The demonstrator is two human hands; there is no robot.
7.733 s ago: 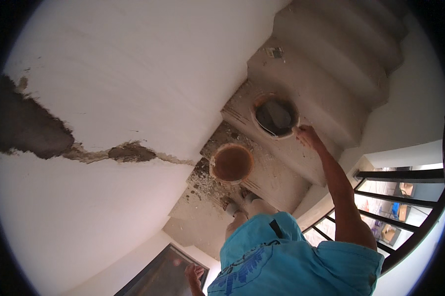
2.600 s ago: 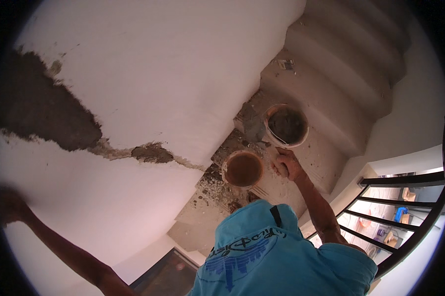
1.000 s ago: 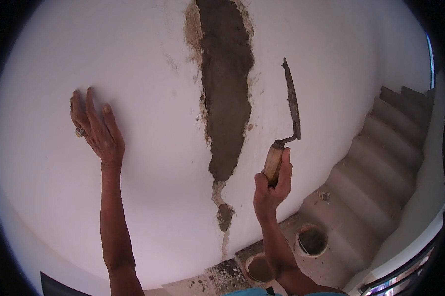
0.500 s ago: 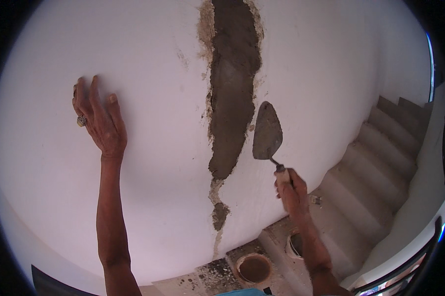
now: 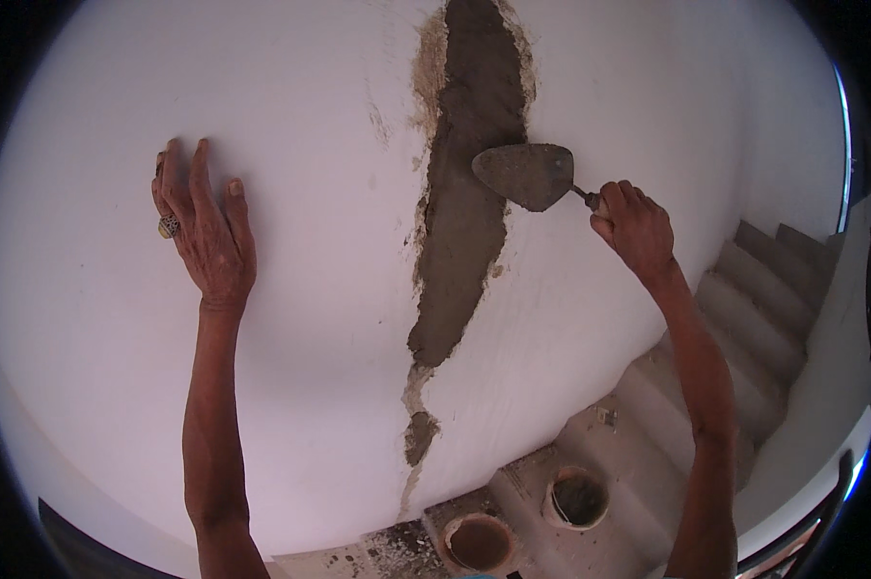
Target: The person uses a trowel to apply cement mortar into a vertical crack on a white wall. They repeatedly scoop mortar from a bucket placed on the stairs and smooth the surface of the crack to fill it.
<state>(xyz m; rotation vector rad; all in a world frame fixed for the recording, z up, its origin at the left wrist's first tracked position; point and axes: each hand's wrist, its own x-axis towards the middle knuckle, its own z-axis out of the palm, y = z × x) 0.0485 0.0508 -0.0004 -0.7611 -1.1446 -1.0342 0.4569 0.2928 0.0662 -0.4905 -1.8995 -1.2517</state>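
Note:
My right hand (image 5: 636, 229) is closed round the handle of a pointed trowel (image 5: 526, 176). The trowel's grey, mortar-smeared blade lies sideways, its tip over the right edge of a long strip of wet grey mortar (image 5: 459, 241). That strip runs down a white wall (image 5: 319, 318) with ragged, broken paint along both sides. Farther left, my left hand (image 5: 207, 227) rests on the wall with fingers stretched out, a ring on one of them. It holds nothing. A small separate mortar patch (image 5: 419, 437) sits below the strip.
Concrete stairs (image 5: 744, 318) climb at the right beside the wall. Two buckets stand at the wall's foot: one with brown contents (image 5: 479, 542), another with darker grey contents (image 5: 577, 499). Mortar crumbs (image 5: 401, 552) litter the floor. A dark railing (image 5: 841, 482) shows at lower right.
My right hand has moved up and to the right, and the trowel has turned from pointing up to pointing left, onto the mortar's edge. My left hand stays on the wall.

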